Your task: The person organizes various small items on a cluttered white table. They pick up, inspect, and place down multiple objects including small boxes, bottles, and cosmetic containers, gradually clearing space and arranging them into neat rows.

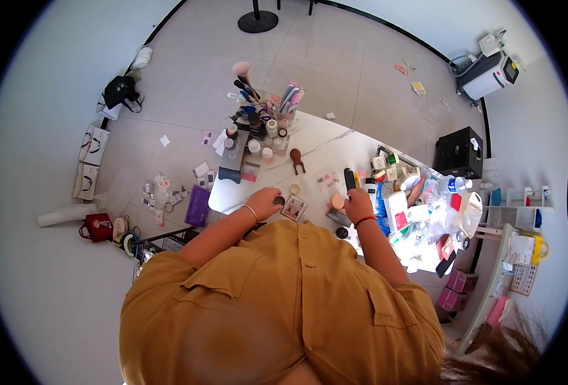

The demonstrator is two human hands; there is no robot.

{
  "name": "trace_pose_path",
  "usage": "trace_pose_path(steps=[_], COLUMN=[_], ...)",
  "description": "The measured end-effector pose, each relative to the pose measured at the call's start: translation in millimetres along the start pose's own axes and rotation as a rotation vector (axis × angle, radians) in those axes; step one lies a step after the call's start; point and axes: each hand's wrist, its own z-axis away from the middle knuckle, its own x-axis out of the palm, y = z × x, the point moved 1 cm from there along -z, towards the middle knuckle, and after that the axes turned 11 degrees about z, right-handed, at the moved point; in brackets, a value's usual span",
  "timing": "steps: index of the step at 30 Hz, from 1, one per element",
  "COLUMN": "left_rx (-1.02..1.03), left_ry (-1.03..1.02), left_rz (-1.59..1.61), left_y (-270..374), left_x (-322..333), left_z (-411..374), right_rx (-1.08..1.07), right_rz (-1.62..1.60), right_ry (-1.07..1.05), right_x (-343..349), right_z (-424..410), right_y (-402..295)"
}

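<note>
At the near edge of the white marbled table (320, 137), my left hand (264, 204) has its fingers on a small round dark-topped container (278, 200). Right of it lies a square clear-lidded case with small items inside (294, 207), and an open round pale jar or lid (294, 188) lies just beyond. My right hand (359, 206) is closed around the lower end of a black elongated object (349, 178); its kind cannot be told. A round peach-coloured item (337, 201) lies beside that hand's fingers. A brown wooden-looking figure (297, 160) lies farther back.
Brushes (248, 79), bottles (253, 146) and a grey hand rest (233, 156) crowd the back left. Boxes, plastic wrap and a clear bottle (457, 184) are heaped on the right. A black round jar (342, 233) lies near my body. A purple pouch (197, 206) is left of the table.
</note>
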Motion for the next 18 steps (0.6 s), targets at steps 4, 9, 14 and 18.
trace_pose_path(steps=[4,9,14,18], left_rx=[0.009,-0.042,-0.087,-0.194], left_ry=[-0.038,-0.035,-0.041,-0.027], left_rz=[0.086,0.237,0.127,0.166], left_y=[-2.4,-2.5,-26.8,-37.9], left_x=[17.8,24.4,11.6,-1.6], left_z=[-5.5,4.8,29.7,50.6], right_rx=[-0.144,-0.109,-0.131,-0.101], right_rz=[-0.028,0.093,0.102,0.168], right_ry=[-0.036,-0.085,-0.123,-0.169], right_x=[6.5,23.2,31.1,30.5], right_z=[-12.4,-28.6,-45.4,-53.4], right_y=[-22.4,-48.1,-59.1,-63.4])
